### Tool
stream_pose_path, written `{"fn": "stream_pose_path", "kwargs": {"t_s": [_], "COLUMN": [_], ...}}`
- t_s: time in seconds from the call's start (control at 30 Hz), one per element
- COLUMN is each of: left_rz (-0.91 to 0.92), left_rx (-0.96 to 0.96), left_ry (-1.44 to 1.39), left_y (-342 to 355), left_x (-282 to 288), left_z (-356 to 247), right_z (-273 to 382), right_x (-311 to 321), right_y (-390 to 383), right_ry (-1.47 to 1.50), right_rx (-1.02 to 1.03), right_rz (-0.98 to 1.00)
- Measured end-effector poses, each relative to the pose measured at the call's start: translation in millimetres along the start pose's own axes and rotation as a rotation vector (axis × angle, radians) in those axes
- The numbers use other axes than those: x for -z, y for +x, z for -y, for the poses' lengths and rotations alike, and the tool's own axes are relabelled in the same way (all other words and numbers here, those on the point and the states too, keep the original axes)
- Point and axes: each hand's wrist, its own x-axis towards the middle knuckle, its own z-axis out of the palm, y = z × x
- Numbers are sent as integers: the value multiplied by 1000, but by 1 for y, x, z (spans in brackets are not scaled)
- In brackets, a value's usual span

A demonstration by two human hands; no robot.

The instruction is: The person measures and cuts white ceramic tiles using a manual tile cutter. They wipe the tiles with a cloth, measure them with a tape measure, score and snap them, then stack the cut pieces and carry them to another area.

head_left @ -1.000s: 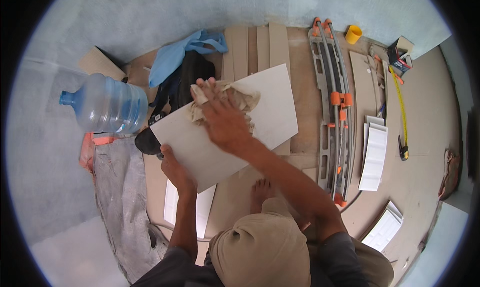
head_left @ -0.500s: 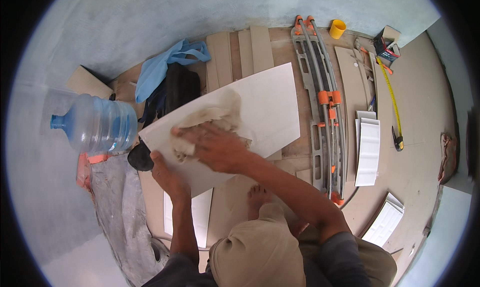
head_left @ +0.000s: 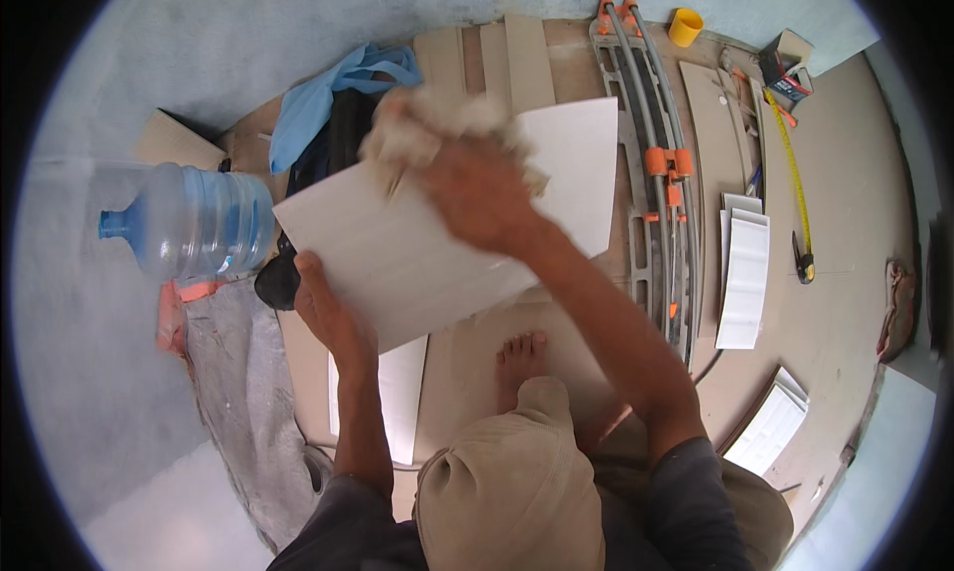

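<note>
A large pale grey tile (head_left: 378, 248) is held up in front of me, tilted. My left hand (head_left: 326, 308) grips its lower left edge from beneath. My right hand (head_left: 475, 188) presses a crumpled beige rag (head_left: 427, 124) against the tile's upper edge; the rag is blurred with motion. My bare foot (head_left: 519, 357) stands on the floor below the tile.
A blue water jug (head_left: 194, 231) lies at the left beside a blue cloth (head_left: 328, 94) and a dark bag. A tile cutter with orange parts (head_left: 651, 163) lies to the right, with tile strips (head_left: 745, 273), a yellow tape measure (head_left: 795, 188) and a yellow cup (head_left: 685, 26).
My right hand has swept the rag from the tile's lower left up to its top edge. The tile has shifted slightly in my left hand.
</note>
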Motion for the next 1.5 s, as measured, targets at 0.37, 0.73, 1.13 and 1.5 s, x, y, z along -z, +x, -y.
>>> {"fn": "stream_pose_path", "kwargs": {"t_s": [0.37, 0.73, 1.13, 1.5], "left_rz": [-66, 17, -19, 63], "left_rx": [20, 80, 36, 91], "left_ry": [18, -43, -30, -81], "left_y": [32, 1, 18, 2], "left_x": [3, -20, -18, -40], "left_z": [-14, 2, 0, 10], "right_z": [-21, 6, 16, 7], "right_x": [-14, -6, 8, -14], "right_y": [-133, -16, -87, -17], "right_ry": [86, 259, 52, -54], "right_rx": [-141, -135, -196, 15], "right_rz": [232, -241, 572, -182]}}
